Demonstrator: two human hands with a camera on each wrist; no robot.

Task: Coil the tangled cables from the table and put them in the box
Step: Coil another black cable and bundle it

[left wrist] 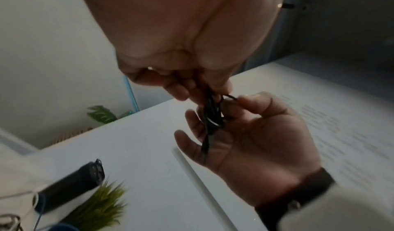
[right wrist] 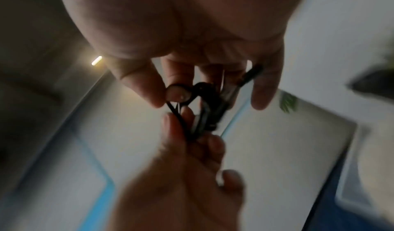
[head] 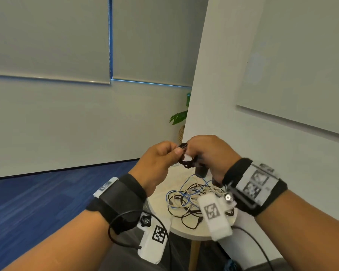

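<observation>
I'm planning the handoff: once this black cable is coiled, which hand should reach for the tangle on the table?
Probably right: the right hand hangs above the tangle, the left hand off to its side.

The left hand (head: 157,163) and right hand (head: 207,153) meet in the air above the far edge of the small round wooden table (head: 162,192), with the coiled black cable (head: 186,162) pinched between them. On the table, below and nearer the person, lies the tangle of thin blue, white and black cables (head: 188,200). A leafy green potted plant (head: 179,117) stands behind the table, left of the white partition wall (head: 213,94)
</observation>
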